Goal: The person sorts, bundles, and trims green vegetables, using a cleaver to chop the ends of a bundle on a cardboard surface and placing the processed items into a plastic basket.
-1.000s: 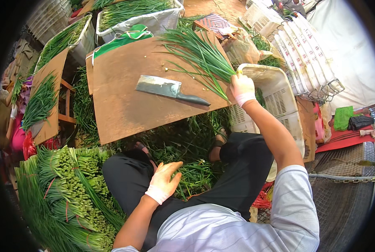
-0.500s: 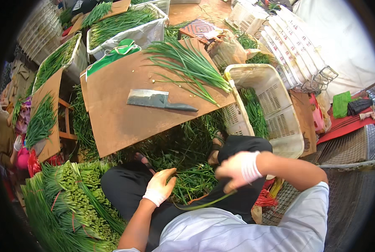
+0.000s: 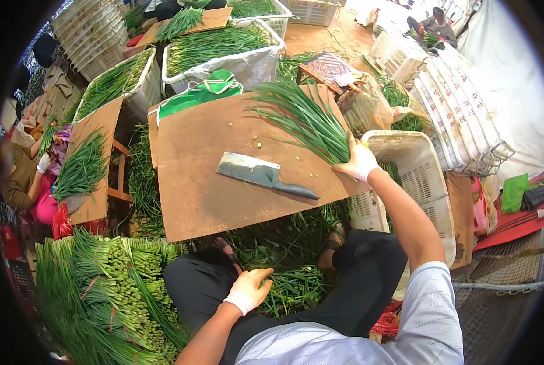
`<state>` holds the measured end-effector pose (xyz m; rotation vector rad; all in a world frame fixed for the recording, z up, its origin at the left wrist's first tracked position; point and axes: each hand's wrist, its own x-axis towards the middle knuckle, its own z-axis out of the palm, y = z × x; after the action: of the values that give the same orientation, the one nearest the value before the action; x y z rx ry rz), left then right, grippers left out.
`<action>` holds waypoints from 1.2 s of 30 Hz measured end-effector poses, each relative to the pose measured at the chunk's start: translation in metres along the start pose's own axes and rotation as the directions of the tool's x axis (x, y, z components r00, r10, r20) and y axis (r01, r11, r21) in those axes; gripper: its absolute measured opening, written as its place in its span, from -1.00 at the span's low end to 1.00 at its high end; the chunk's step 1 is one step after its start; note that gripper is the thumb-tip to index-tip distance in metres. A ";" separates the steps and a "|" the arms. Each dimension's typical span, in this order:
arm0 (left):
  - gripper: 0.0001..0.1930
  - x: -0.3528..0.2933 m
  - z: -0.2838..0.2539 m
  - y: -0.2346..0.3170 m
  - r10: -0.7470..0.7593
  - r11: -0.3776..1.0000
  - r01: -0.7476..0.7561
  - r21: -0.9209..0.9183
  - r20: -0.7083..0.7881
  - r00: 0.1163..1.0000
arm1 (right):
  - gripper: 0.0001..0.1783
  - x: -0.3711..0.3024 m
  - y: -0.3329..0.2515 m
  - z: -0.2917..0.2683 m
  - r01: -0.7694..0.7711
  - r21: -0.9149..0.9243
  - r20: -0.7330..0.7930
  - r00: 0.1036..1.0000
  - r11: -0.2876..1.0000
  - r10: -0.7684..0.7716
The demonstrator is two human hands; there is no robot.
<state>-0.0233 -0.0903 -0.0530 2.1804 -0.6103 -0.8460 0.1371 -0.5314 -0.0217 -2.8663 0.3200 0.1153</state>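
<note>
Loose green chives (image 3: 302,118) lie in a sheaf across the far right of a brown board (image 3: 189,146). My right hand (image 3: 357,159), in a pale glove or wrap that leaves the fingertips bare, closes round their stalk ends at the board's right edge. Over my lap hangs my left hand (image 3: 250,289), its fingers stretched out and holding nothing. A cleaver (image 3: 253,172) with a dark handle lies flat mid-board, its handle toward the right. Small pale scraps are scattered near it.
Tied chive bundles (image 3: 95,292) are piled at my left. A white crate (image 3: 430,176) stands right of the board, and chive-filled crates (image 3: 223,52) stand beyond it. Trimmings (image 3: 290,289) cover the floor between my legs. A co-worker's gloved hand (image 3: 43,163) shows at far left.
My right hand has moved from over my lap up to the chives and closed on their stalk ends. A thin stalk that hung by it has gone from view. The view has shifted.
</note>
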 end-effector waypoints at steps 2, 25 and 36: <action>-0.55 0.004 -0.002 0.001 0.011 1.000 -0.011 -0.004 -0.010 1.000 | 0.33 0.007 -0.005 -0.001 -0.012 -0.127 0.014 1.000 0.992 0.014; -0.06 0.038 0.012 0.078 0.273 0.556 -0.147 -0.818 0.012 0.962 | -0.18 -0.265 -0.159 0.062 0.025 0.932 -0.059 0.995 0.362 0.083; -0.52 -0.028 0.023 0.047 -0.044 0.546 -0.139 -0.826 -0.193 0.980 | -0.40 -0.315 -0.181 0.003 0.290 0.240 0.145 0.933 0.926 -0.330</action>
<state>-0.0662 -0.1127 -0.0190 1.3013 -0.0870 -0.6748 -0.1284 -0.2950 0.0528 -2.6250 -0.1533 0.2649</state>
